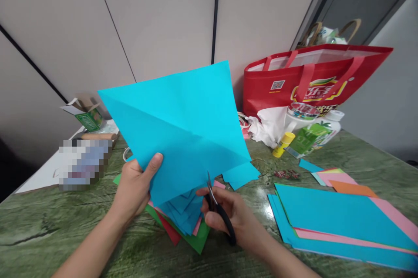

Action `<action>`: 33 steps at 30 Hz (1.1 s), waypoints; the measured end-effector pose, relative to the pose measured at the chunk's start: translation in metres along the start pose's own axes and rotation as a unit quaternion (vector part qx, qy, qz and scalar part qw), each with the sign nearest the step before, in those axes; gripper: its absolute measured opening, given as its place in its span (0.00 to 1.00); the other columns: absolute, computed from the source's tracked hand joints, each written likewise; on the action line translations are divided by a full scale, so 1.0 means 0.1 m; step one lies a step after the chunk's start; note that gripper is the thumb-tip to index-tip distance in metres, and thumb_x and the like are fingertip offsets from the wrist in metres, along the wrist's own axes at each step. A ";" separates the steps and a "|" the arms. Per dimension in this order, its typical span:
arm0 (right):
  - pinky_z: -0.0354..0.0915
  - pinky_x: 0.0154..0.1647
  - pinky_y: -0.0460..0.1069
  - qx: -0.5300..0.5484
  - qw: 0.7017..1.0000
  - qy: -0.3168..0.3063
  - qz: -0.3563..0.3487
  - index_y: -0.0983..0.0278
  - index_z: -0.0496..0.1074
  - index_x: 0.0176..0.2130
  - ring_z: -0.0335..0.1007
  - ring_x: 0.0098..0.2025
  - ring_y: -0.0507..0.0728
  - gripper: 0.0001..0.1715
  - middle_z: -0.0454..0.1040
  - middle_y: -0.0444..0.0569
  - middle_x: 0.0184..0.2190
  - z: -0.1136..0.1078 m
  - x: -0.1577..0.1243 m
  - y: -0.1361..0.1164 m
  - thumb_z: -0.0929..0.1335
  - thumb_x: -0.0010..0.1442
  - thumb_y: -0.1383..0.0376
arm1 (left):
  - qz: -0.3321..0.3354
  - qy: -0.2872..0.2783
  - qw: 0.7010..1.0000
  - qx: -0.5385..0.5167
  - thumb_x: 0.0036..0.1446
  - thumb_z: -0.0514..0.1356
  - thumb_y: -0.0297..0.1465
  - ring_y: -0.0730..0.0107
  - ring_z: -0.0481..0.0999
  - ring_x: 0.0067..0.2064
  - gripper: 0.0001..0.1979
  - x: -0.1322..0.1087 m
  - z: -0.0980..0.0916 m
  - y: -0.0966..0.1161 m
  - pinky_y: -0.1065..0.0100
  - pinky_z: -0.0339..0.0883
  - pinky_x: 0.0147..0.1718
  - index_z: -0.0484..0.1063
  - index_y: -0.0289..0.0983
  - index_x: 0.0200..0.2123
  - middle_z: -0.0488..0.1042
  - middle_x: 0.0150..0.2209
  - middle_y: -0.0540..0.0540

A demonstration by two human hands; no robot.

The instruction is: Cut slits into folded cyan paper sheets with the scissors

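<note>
My left hand [135,186] grips the lower left edge of a large folded cyan paper sheet [183,125], holding it up over the green marble table [65,230]. My right hand [233,217] is closed through the black handles of scissors [215,204], whose blades point up into the sheet's lower edge. Under both hands lies a small pile of cut coloured paper pieces [187,223] in cyan, red, green and pink.
A stack of coloured paper sheets [342,221] lies at the right. Behind it stand a red shopping bag [313,82], a yellow glue stick [283,144], a green-labelled bottle [313,134] and crumpled white tissue [269,125]. A small open box [86,115] sits at the left.
</note>
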State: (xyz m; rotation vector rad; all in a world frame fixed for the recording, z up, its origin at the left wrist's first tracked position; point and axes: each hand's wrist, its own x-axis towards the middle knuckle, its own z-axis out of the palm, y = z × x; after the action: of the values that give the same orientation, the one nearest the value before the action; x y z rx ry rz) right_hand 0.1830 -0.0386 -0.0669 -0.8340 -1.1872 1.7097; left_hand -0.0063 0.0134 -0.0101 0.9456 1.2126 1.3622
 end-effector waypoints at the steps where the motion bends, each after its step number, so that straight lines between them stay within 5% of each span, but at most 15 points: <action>1: 0.60 0.31 0.47 -0.001 1.000 0.001 0.001 0.64 0.69 0.40 0.61 0.28 0.52 0.24 0.63 0.44 0.27 0.00 0.00 0.00 0.72 0.43 0.57 | 0.000 0.000 1.000 0.002 0.40 0.65 0.36 0.52 0.76 0.38 0.19 0.00 0.00 0.00 0.58 0.72 0.35 0.73 0.36 0.38 0.78 0.37 0.44; 33: 0.54 0.24 0.44 0.002 1.000 0.016 -0.018 0.68 0.70 0.37 0.54 0.23 0.48 0.20 0.58 0.40 0.20 0.01 0.02 0.03 0.72 0.45 0.61 | -0.002 -0.021 1.000 -0.008 0.41 0.64 0.36 0.51 0.75 0.40 0.17 0.00 0.00 0.01 0.58 0.73 0.34 0.73 0.36 0.38 0.77 0.40 0.42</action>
State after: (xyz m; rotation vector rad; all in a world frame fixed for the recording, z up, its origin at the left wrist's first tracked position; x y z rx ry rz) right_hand 0.1806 -0.0378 -0.0695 -0.8301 -1.1699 1.6637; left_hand -0.0061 0.0138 -0.0092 0.9552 1.1696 1.3416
